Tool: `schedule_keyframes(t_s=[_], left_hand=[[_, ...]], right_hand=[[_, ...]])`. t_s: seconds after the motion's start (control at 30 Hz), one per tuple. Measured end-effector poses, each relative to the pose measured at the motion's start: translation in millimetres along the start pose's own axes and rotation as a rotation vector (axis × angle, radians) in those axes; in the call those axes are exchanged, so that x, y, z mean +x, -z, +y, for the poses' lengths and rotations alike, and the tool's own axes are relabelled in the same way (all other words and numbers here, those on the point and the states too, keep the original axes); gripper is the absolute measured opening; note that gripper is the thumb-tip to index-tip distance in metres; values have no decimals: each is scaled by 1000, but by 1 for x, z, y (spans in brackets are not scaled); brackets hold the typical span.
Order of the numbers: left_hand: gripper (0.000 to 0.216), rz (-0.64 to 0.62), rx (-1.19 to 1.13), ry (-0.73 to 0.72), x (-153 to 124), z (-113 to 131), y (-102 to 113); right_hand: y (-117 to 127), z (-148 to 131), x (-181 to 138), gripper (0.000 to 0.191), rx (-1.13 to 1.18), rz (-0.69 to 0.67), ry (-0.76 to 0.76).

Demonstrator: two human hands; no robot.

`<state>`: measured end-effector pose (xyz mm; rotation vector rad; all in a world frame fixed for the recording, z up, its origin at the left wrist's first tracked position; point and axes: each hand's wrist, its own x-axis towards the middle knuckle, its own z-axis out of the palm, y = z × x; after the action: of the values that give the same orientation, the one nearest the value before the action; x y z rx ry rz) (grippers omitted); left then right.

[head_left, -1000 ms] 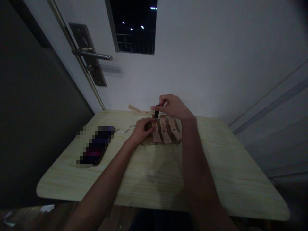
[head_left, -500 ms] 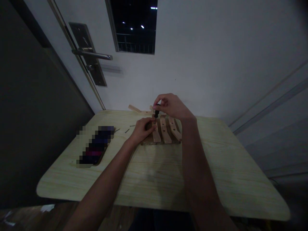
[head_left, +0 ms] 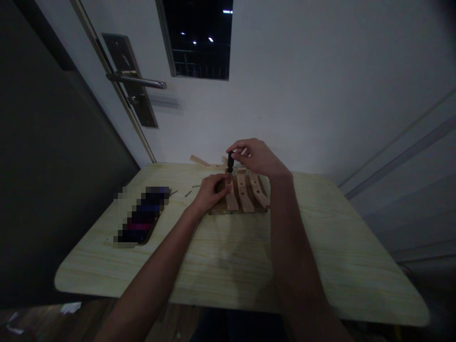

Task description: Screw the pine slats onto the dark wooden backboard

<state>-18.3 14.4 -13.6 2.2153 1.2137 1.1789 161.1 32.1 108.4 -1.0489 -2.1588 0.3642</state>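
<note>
A small black-handled screwdriver (head_left: 231, 162) stands nearly upright, its tip down at the leftmost curved wooden piece (head_left: 232, 202). The fingertips of my right hand (head_left: 257, 156) are closed around the top of its handle. My left hand (head_left: 211, 191) pinches that same wooden piece between thumb and fingers, close to the screwdriver's tip. Two more curved pieces with holes, a middle one (head_left: 245, 195) and a right one (head_left: 259, 191), lie alongside on a brown board (head_left: 221, 209). My right forearm partly covers the board's right edge.
Several loose screws (head_left: 188, 194) lie left of my left hand. A phone (head_left: 144, 216), its screen pixelated, rests on the table (head_left: 221, 266) at the left. Behind the board, another wooden piece (head_left: 199, 160) lies by the white door (head_left: 302, 85) with a metal handle (head_left: 138, 81).
My right fingers have shifted on the screwdriver, and more of its handle shows, now straighter and slightly left. The left hand and the wooden pieces stay in place.
</note>
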Motion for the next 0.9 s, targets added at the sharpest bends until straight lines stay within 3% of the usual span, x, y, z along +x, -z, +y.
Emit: schedule_keyframes(t_s=[0.43, 0.9], left_hand=[[33, 2, -9, 8, 0, 0, 0], [35, 14, -7, -7, 0, -2, -2]], right_hand=[[1, -2, 1, 19, -50, -3, -20], [-2, -1, 3, 9, 58, 22, 2]])
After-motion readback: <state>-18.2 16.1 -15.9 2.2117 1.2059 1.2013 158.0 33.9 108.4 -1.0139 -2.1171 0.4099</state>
